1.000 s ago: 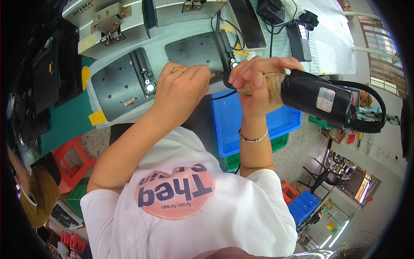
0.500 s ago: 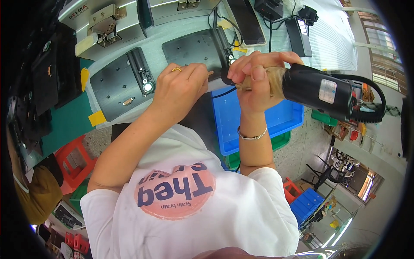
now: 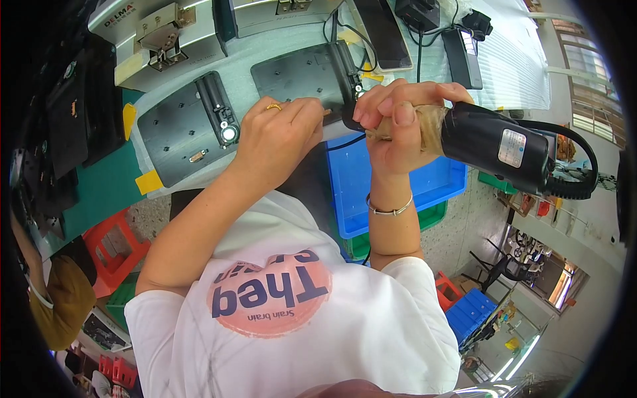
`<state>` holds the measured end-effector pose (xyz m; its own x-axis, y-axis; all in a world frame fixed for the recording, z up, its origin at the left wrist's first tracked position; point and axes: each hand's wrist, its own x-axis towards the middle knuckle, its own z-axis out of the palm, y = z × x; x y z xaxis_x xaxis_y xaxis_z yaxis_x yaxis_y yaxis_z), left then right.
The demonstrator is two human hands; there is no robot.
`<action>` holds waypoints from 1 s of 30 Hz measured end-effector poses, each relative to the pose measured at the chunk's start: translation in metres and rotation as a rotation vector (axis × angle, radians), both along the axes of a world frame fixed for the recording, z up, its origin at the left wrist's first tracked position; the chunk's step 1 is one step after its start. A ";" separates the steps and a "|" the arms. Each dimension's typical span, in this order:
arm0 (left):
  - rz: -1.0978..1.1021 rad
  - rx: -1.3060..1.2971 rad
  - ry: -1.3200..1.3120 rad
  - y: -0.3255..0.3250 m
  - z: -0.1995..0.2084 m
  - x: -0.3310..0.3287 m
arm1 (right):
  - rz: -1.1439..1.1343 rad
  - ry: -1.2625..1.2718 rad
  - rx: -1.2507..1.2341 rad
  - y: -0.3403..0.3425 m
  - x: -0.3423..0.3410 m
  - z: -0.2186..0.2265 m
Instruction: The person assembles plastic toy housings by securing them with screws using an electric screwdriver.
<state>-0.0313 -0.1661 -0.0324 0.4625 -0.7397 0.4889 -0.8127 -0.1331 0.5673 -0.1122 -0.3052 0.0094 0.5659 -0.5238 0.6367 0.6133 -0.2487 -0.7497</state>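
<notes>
My right hand (image 3: 398,132) is wrapped around a black corded hand tool (image 3: 488,142), its narrower part bound in yellowish tape. The tool lies nearly level, its front end toward my left hand and its cable looping off the back. My left hand (image 3: 275,139) is closed with the fingers pinched at the near edge of a black panel (image 3: 292,78); what they hold is hidden. A small brownish piece (image 3: 327,113) shows just beyond those fingertips. Left of that hand lies a similar black panel (image 3: 174,126) with a ridge, a round silvery part and a small metal connector (image 3: 198,156).
Metal fixtures (image 3: 166,40) stand at the back left. Farther right are a dark phone-like slab (image 3: 381,33), a black power adapter (image 3: 462,56) and tangled cables. A blue tray (image 3: 352,205) sits below the table edge. Another person's sleeve (image 3: 70,305) shows at lower left.
My right hand and the tool have shifted slightly right, and the tool's back end has dipped a little. My left hand stays almost in place.
</notes>
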 end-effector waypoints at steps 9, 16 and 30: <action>-0.007 -0.018 -0.022 -0.001 0.001 0.002 | 0.002 -0.053 0.051 0.001 0.009 0.000; 0.008 -0.011 -0.095 0.001 0.002 -0.004 | 0.126 0.295 -0.455 -0.013 0.028 0.023; -0.023 -0.017 0.007 0.002 -0.001 0.001 | 0.137 0.117 -0.004 0.001 0.022 0.003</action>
